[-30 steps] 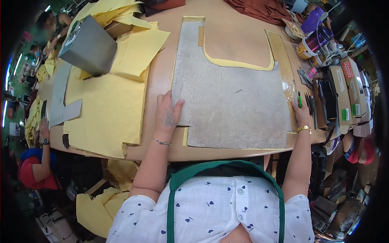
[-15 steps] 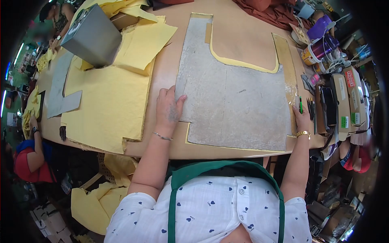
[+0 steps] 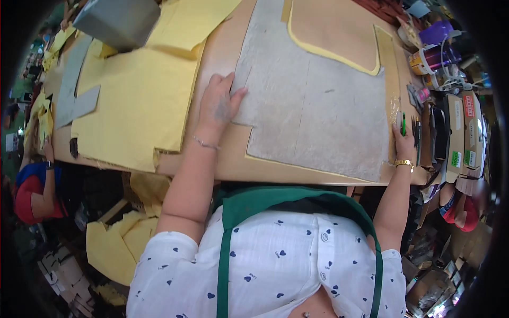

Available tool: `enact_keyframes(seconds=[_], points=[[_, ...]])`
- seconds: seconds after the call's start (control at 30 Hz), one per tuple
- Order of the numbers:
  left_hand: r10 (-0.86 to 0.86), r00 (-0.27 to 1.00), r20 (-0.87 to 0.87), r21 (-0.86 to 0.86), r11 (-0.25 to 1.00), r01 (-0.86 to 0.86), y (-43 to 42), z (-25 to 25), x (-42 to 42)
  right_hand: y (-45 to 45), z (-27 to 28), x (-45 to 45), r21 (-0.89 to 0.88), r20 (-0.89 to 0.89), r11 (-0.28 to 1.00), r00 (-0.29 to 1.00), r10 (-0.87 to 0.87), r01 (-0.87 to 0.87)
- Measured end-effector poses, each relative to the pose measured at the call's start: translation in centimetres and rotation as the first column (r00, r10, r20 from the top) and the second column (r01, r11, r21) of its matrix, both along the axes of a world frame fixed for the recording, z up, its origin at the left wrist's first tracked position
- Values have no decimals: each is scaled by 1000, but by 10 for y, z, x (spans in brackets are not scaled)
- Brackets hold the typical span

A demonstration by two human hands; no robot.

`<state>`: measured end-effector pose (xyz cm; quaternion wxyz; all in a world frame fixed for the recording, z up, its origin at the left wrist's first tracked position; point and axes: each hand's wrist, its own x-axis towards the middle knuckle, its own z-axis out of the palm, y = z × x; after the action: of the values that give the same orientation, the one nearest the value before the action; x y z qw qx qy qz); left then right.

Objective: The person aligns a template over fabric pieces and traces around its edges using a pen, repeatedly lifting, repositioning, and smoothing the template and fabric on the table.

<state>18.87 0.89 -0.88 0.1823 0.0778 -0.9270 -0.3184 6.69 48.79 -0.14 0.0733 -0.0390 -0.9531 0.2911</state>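
A large grey template (image 3: 328, 116) with a wide cut-out at its far side lies flat on the table, over yellow fabric (image 3: 334, 58) that shows along its edges. My left hand (image 3: 218, 106) rests at the template's left edge, thumb apart from the fingers and touching the grey surface. At the right side my right hand (image 3: 404, 144) is closed around a slim green pen (image 3: 404, 124), beside a tan strip (image 3: 391, 85) along the template's right edge. The fingertips of my right hand are partly hidden.
Stacked yellow fabric (image 3: 132, 106) covers the left side, with a grey metal block (image 3: 119, 24) and a smaller grey template (image 3: 79, 100) on it. Pens (image 3: 417, 132), boxes (image 3: 456, 138) and a tub (image 3: 420, 62) line the right edge. A co-worker (image 3: 40, 196) is at far left.
The view has tipped downward, so the table and everything on it appear higher. Both hands keep about the same places relative to the template.
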Motion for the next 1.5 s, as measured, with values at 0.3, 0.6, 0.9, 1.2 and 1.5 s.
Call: enact_keyframes(seconds=[0.3,0.6,0.9,1.2,1.5], points=[[-8,1000,26,92,996,5,-5,-1,0,1,-2,-2,-110,64,991,996,-67,74],[-24,1000,-11,77,997,25,-6,-5,0,4,-7,0,-198,67,978,996,-61,73],[-62,997,51,96,994,57,-6,3,1,16,-12,-2,2,-2,1000,1000,-6,6],[-63,998,22,178,982,58,-4,7,3,17,-14,1,-23,-46,999,998,43,-44],[-99,995,2,163,982,97,-8,3,3,-4,-4,14,-272,-52,962,997,-50,34]])
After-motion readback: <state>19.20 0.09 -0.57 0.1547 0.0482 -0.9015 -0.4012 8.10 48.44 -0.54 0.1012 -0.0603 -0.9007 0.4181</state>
